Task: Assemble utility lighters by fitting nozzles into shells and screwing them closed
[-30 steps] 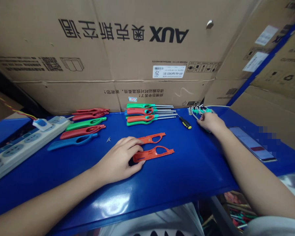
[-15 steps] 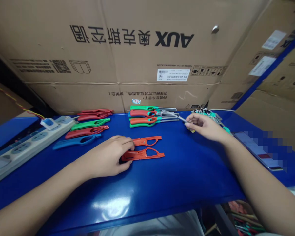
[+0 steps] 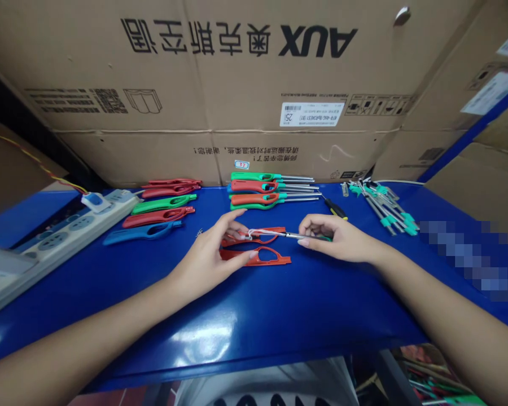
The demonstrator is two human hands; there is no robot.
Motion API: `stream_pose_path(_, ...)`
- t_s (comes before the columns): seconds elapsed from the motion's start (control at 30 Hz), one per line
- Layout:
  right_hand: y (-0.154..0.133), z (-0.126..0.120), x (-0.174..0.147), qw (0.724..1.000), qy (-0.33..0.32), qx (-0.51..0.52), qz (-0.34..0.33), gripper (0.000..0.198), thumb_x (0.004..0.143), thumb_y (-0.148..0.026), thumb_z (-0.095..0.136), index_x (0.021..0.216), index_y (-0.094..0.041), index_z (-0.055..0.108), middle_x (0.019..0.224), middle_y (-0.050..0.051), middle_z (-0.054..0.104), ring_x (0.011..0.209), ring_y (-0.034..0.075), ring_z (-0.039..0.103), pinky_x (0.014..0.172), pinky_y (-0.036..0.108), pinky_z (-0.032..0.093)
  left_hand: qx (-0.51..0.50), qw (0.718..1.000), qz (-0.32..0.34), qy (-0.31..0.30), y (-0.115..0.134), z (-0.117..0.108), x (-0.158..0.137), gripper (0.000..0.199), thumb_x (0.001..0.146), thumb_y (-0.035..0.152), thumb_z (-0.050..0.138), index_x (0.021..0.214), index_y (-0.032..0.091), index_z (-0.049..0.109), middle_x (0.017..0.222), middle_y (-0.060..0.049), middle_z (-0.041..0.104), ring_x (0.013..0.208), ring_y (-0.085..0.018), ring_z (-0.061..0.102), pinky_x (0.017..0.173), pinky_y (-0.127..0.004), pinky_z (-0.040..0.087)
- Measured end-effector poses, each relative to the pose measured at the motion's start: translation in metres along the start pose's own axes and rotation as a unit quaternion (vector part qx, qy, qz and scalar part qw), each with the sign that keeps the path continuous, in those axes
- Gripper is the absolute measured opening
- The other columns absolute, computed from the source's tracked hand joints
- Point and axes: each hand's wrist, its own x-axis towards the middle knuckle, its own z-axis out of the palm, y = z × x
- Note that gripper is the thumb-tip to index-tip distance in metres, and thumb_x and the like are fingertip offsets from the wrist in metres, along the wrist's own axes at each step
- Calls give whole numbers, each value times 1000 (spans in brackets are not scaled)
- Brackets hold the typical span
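Note:
My right hand [image 3: 334, 237] pinches a metal lighter tube [image 3: 294, 235] with white wires [image 3: 265, 232] trailing from its left end; a green end piece shows partly under the fingers. The tube hovers over two orange lighter handle halves, a far one [image 3: 271, 230] and a near one [image 3: 281, 260], side by side on the blue table. My left hand [image 3: 220, 248] is open around their left ends, thumb over the near half and fingers by the wire ends. Whether those fingers touch the wires, I cannot tell.
Finished-looking lighters [image 3: 254, 199] lie stacked behind the hands. Coloured handle shells [image 3: 163, 219] sit on the left beside a power strip [image 3: 80, 225]. A screwdriver [image 3: 335, 208] and a pile of metal tubes [image 3: 383, 207] are on the right. A cardboard wall [image 3: 173, 113] stands behind.
My right hand has brought the tube and wires left and nearer, over the orange halves, uncovering the screwdriver. My left hand has let go of the orange halves and spread its fingers.

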Motion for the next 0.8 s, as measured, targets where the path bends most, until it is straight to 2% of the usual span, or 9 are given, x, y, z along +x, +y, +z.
stream_pose_path(0.13,4,2,0,1000,-12,-3,-10,26,88,-43,69,89,-18,61,80,-1,59,70,11,53,66,25,47,31,999,22,-12,2,0,0,44,88,32,73,129,23,59,111,-4,74,97,-19,72,91,-36,60)
stream_pose_path(0.27,2,9,-1,999,-31,-19,-3,23,90,-40,68,91,-18,62,78,-1,61,67,11,55,64,24,48,44,997,58,-24,5,1,-3,29,93,24,67,121,21,66,116,-5,75,100,-19,73,92,-34,60)
stream_pose_path(0.33,-1,15,-2,999,-41,-12,-14,20,93,-36,64,102,-18,64,82,1,64,69,11,59,66,25,50,50,995,78,-26,6,3,-4,24,95,22,64,119,21,68,117,-5,75,101,-19,73,92,-33,60)
stream_pose_path(0.43,-4,23,-3,997,-38,-24,-66,38,98,-28,57,135,-22,55,94,3,68,78,14,63,70,26,52,66,992,101,-22,5,4,-6,25,95,22,64,120,20,68,119,-5,75,102,-19,73,94,-33,60)
stream_pose_path(0.47,-5,26,-3,995,-36,-37,-88,42,98,-25,55,141,-24,52,100,5,69,82,14,64,74,27,53,71,992,103,-20,5,4,-6,27,95,23,64,121,20,68,119,-5,75,102,-19,74,94,-33,60)
stream_pose_path(0.57,-6,28,-4,988,-33,-77,-134,38,99,-21,53,136,-26,58,115,7,70,92,16,65,82,29,52,86,991,101,-12,4,2,-6,30,94,25,66,124,21,66,117,-6,76,101,-20,74,93,-34,60)
stream_pose_path(0.63,-5,28,-5,987,-26,-85,-133,34,99,-22,53,132,-26,60,108,6,71,84,15,64,76,27,51,94,990,102,-9,5,1,-6,31,93,24,66,125,21,66,115,-6,76,98,-20,74,90,-33,60)
stream_pose_path(0.7,-3,26,-5,989,-22,-83,-117,32,100,-24,53,131,-26,59,91,2,69,72,13,60,66,25,48,97,990,106,-12,5,-1,-5,31,94,23,65,126,20,65,113,-6,75,95,-18,73,87,-30,60)
stream_pose_path(0.8,0,23,-5,992,-21,-79,-98,30,100,-28,54,130,-25,58,84,1,67,71,14,60,65,25,47,99,989,111,-12,5,-2,-5,31,96,21,62,126,20,64,111,-6,74,92,-17,71,82,-28,60)
